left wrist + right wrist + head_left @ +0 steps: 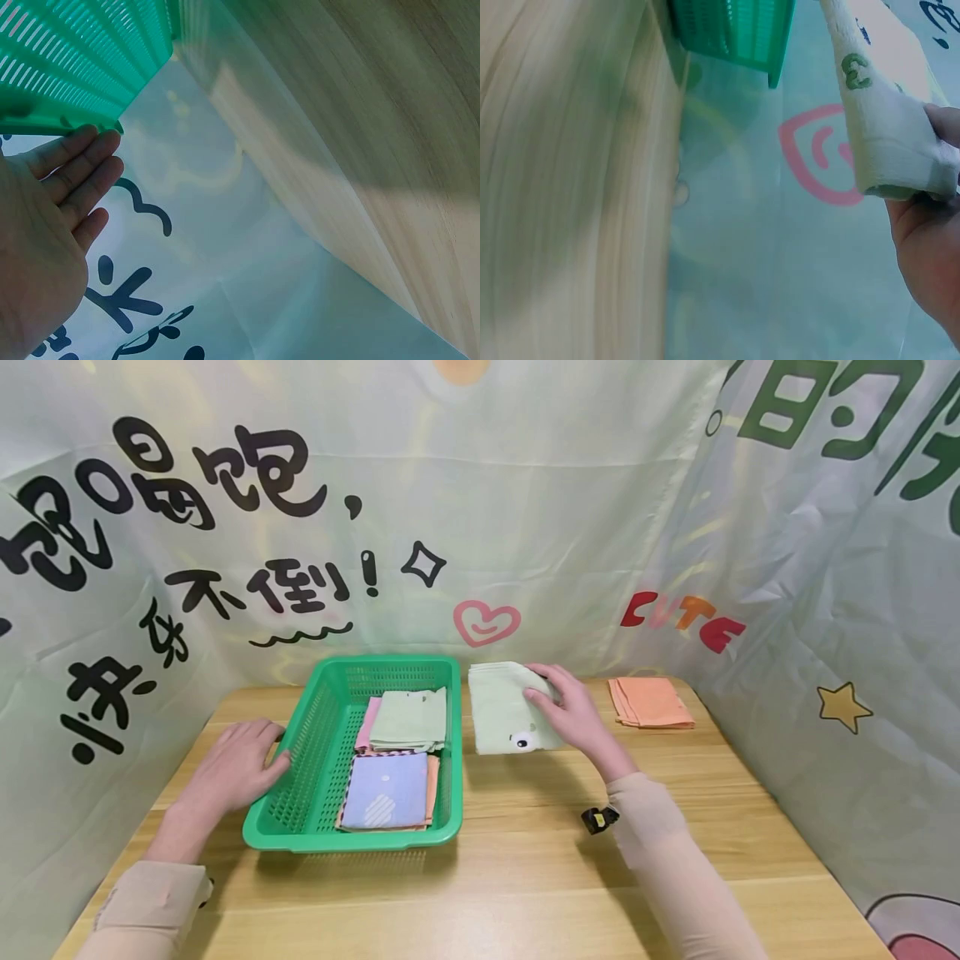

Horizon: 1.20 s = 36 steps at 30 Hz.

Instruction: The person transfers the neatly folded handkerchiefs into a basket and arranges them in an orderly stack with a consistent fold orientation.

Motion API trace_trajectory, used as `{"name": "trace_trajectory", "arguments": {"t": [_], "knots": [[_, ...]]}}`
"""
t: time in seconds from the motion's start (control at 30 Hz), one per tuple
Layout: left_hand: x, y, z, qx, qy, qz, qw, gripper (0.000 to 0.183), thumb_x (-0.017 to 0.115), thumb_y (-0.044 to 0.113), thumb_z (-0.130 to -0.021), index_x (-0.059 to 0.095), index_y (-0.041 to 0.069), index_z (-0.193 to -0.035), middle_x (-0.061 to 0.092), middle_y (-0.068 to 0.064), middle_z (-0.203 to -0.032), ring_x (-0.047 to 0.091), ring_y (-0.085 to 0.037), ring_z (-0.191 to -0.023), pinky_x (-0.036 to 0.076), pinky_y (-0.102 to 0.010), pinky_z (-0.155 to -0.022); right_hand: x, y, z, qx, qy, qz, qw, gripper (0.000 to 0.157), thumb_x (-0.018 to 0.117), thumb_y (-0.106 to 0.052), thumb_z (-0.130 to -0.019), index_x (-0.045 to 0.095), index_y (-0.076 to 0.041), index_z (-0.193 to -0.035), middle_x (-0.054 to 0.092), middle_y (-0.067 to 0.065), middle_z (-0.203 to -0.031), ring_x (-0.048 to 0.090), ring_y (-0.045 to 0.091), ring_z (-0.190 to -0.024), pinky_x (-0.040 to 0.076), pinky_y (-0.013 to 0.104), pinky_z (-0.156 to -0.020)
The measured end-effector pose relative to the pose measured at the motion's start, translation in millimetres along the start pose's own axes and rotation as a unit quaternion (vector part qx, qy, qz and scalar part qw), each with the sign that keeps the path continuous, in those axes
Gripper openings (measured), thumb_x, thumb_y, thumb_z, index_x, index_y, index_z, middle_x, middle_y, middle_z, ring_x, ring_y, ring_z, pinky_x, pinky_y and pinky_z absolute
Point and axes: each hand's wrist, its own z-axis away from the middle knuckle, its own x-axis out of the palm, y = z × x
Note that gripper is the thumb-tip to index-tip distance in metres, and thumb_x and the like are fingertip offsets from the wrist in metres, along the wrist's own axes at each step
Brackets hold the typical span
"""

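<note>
My right hand (570,708) grips a folded pale green cloth (504,710) with an eye pattern by its right edge. In the right wrist view this cloth (889,112) is raised off the table, with the thumb on one side and the fingers on the other. My left hand (238,766) rests against the left rim of a green plastic basket (450,777). The left wrist view shows its fingers (90,161) fairly straight, tips at the basket's edge. Inside the basket's right half lie another folded pale green cloth (408,718) and a folded blue-violet cloth (386,785), each stacked on other cloths.
At the back right of the wooden table (540,877) lies a folded orange cloth (651,702). Pink cloth (367,724) shows beneath the green one in the basket. A printed fabric backdrop (555,543) stands behind and along both sides.
</note>
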Motion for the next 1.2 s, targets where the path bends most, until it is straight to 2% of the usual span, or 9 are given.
{"name": "trace_trajectory", "arguments": {"t": [0.17, 0.37, 0.53, 0.9, 1.03, 1.2], "knots": [[-0.2, 0.4, -0.2, 0.001, 0.003, 0.0, 1.0, 0.043, 0.056, 0.028, -0.099, 0.059, -0.007, -0.124, 0.062, -0.025, -0.121, 0.054, -0.047, -0.119, 0.035, -0.065, -0.108, 9.6, -11.1, -5.4, -0.006, -0.001, -0.007, 1.0, 0.041, 0.068, -0.019, -0.102, 0.063, -0.009, -0.14, 0.065, 0.012, -0.13, 0.061, 0.028, -0.113, 0.052, 0.047, -0.096], [-1.5, 0.6, -0.8, -0.002, -0.001, -0.001, 1.0, 0.044, 0.056, 0.028, -0.1, 0.059, -0.008, -0.125, 0.062, -0.026, -0.122, 0.053, -0.048, -0.121, 0.034, -0.066, -0.11, 22.5, -22.5, -10.9, -0.018, -0.011, -0.024, 0.999, 0.041, 0.068, -0.018, -0.102, 0.062, -0.008, -0.141, 0.065, 0.012, -0.128, 0.061, 0.027, -0.106, 0.055, 0.046, -0.089], [-1.5, 0.4, -1.1, -0.003, -0.002, -0.003, 1.0, 0.043, 0.056, 0.028, -0.1, 0.059, -0.007, -0.125, 0.062, -0.026, -0.122, 0.053, -0.048, -0.121, 0.034, -0.065, -0.111, 35.1, -29.8, -15.0, -0.03, -0.019, -0.032, 0.999, 0.039, 0.067, -0.018, -0.102, 0.063, -0.007, -0.14, 0.065, 0.012, -0.127, 0.061, 0.027, -0.105, 0.055, 0.044, -0.089], [-2.1, 0.7, -1.5, -0.003, -0.004, -0.003, 1.0, 0.043, 0.056, 0.028, -0.1, 0.059, -0.007, -0.124, 0.062, -0.025, -0.122, 0.054, -0.047, -0.12, 0.035, -0.065, -0.11, 65.7, -52.0, -22.3, -0.078, -0.055, -0.043, 0.995, 0.039, 0.066, -0.018, -0.103, 0.062, -0.006, -0.14, 0.066, 0.012, -0.129, 0.062, 0.026, -0.107, 0.056, 0.043, -0.089], [-0.6, 0.2, -1.5, -0.003, -0.002, -0.004, 1.0, 0.042, 0.057, 0.028, -0.099, 0.06, -0.006, -0.123, 0.062, -0.024, -0.12, 0.054, -0.046, -0.119, 0.037, -0.064, -0.107, 77.6, -58.7, -24.3, -0.094, -0.061, -0.045, 0.993, 0.038, 0.066, -0.017, -0.102, 0.063, -0.006, -0.139, 0.067, 0.012, -0.126, 0.062, 0.024, -0.104, 0.056, 0.039, -0.086], [0.0, -0.3, -0.8, -0.006, -0.002, -0.004, 1.0, 0.041, 0.057, 0.028, -0.1, 0.061, -0.005, -0.122, 0.062, -0.024, -0.12, 0.054, -0.046, -0.119, 0.037, -0.064, -0.106, 92.6, -67.9, -23.7, -0.094, -0.078, -0.055, 0.991, 0.039, 0.066, -0.018, -0.102, 0.062, -0.007, -0.14, 0.066, 0.01, -0.126, 0.061, 0.022, -0.102, 0.056, 0.034, -0.083]]}}
